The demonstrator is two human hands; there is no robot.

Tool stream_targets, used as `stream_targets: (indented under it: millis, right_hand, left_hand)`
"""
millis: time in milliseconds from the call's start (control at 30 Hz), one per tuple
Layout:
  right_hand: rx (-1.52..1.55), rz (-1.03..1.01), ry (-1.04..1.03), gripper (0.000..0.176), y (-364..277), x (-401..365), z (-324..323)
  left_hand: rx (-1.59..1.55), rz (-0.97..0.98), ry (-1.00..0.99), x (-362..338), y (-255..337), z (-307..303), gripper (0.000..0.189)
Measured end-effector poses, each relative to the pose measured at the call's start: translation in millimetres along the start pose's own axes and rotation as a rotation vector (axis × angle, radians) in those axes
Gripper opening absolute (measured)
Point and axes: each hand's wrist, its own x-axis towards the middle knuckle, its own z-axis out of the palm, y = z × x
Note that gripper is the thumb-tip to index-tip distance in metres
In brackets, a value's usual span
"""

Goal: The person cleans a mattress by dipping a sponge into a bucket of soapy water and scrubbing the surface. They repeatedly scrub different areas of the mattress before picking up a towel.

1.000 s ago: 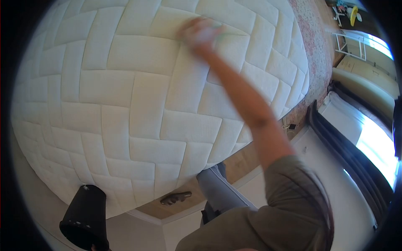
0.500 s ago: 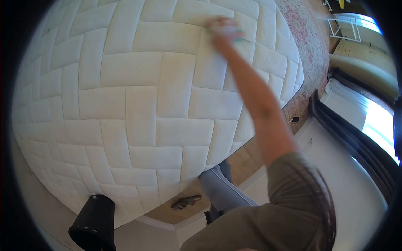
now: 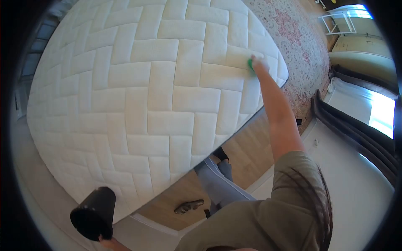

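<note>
At the left, a black bucket point(image 3: 99, 209) is tilted at the edge of the white mattress point(image 3: 163, 96); the left hand point(image 3: 108, 242) grips its rim. Farther right, a green item point(image 3: 250, 64) (only a small part shows) is in the right hand point(image 3: 261, 66), at the mattress's right part.

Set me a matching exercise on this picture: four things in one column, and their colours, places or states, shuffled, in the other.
1. Mattress
2. Container
3. Shoe
4. Right hand

A. Lying on the wooden floor
B. Gripping a green item
C. Off-white, with a quilted pattern of oblong blocks
D. Black, with the left hand at its rim

Pairs: 1-C, 2-D, 3-A, 4-B
</note>
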Motion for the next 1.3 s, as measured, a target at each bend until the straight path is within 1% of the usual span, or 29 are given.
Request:
stream_targets:
  millis: [33,67,100,133,167,200,267,367,400,433,467,500,567,600,633,667,700,733,767,800,833,867,900,933,967,1000,1133,1200,1300]
  right_hand:
    - [0.308,0.062,-0.094,0.055,41,8,0]
    - [0.578,0.148,-0.17,0.058,81,15,-2]
    - [0.808,0.215,-0.217,0.054,82,-37,-32]
    - [0.871,0.433,-0.35,0.059,76,-88,-72]
    - [1.032,0.375,-0.524,0.061,104,-102,-82]
    - [1.184,0.304,-0.7,0.064,117,-117,-100]
    - [1.31,0.232,-0.926,0.055,126,-161,-135]
    - [1.211,-0.004,-1.146,0.049,121,-221,-179]
    - [1.195,-0.017,-1.173,0.049,116,-236,-188]
    - [1.067,-0.189,-1.255,0.05,114,-254,-193]
    - [0.94,-0.379,-1.319,0.053,106,-270,-202]
    - [0.784,-0.443,-1.297,0.057,98,-298,-217]
    - [0.404,-0.966,-1.158,0.062,95,-334,-219]
    - [0.189,-1.115,-1.043,0.064,87,-370,-251]
    - [0.177,-1.127,-1.055,0.064,90,-379,-247]
    - [-0.001,-1.303,-0.969,0.065,93,-383,-238]
    - [-0.183,-1.469,-0.869,0.065,99,-383,-228]
    - [-0.195,-1.482,-0.869,0.065,109,-368,-206]
    - [-0.419,-1.505,-0.742,0.065,119,-344,-174]
    - [-0.64,-1.511,-0.618,0.064,130,-324,-154]
    - [-0.736,-1.353,-0.618,0.059,133,-307,-151]
    - [-0.843,-1.316,-0.62,0.062,147,-269,-123]
    - [-0.861,-1.329,-0.632,0.062,172,-227,-100]
    - [-0.749,-1.475,-0.564,0.059,188,-186,-90]
    - [-0.641,-1.619,-0.48,0.056,203,-146,-81]
    - [-0.604,-1.658,-0.458,0.056,222,-117,-87]
    - [-0.638,-1.597,-0.529,0.055,261,-31,-147]
    - [-0.679,-1.543,-0.578,0.055,271,4,-181]
    - [-0.74,-1.477,-0.645,0.054,274,44,-230]
  left_hand:
    - [0.007,-0.014,0.08,-24,13,13,0.04]
    - [-0.034,-0.044,0.013,-54,33,18,0.041]
    - [-0.07,-0.07,-0.051,-85,54,18,0.042]
    - [-0.081,-0.067,-0.043,-113,70,17,0.041]
    - [-0.098,-0.064,-0.036,-141,84,22,0.041]
    - [-0.137,-0.067,-0.153,-178,103,28,0.045]
    - [-0.114,-0.034,-0.178,-231,120,37,0.052]
    - [-0.123,0.061,-0.326,-291,118,53,0.052]
    - [-0.017,0.086,-0.311,-306,112,58,0.053]
    - [0.135,0.232,-0.312,-337,120,71,0.055]
    - [0.037,0.18,-0.372,-363,120,83,0.057]
    - [0.034,0.128,-0.43,-386,119,95,0.059]
    - [0.102,0.263,-0.589,-433,104,119,0.058]
    - [0.038,0.244,-0.672,-463,99,132,0.058]
    - [0.013,0.249,-0.746,-490,88,146,0.057]
    - [0.079,0.322,-0.764,-522,86,157,0.055]
    - [0.001,0.232,-0.864,-567,104,162,0.055]
    - [-0.049,0.261,-0.926,-601,105,172,0.056]
    - [-0.091,0.198,-0.92,-633,95,183,0.056]
    - [-0.132,0.276,-0.959,-668,99,190,0.056]
    - [-0.042,0.412,-0.903,-703,107,196,0.055]
    - [0.074,0.37,-0.943,-737,115,200,0.056]
    - [0.006,0.324,-0.975,-769,107,211,0.057]
    - [0.106,0.334,-1.037,-801,131,211,0.057]
    - [0.036,0.409,-1.05,-831,126,223,0.058]
    - [-0.028,0.48,-1.063,-862,121,232,0.058]
    - [-0.08,0.447,-1.04,-971,145,256,0.059]
    - [-0.086,0.365,-1.223,-1014,151,264,0.059]
    - [-0.055,0.356,-1.304,-1057,164,277,0.061]
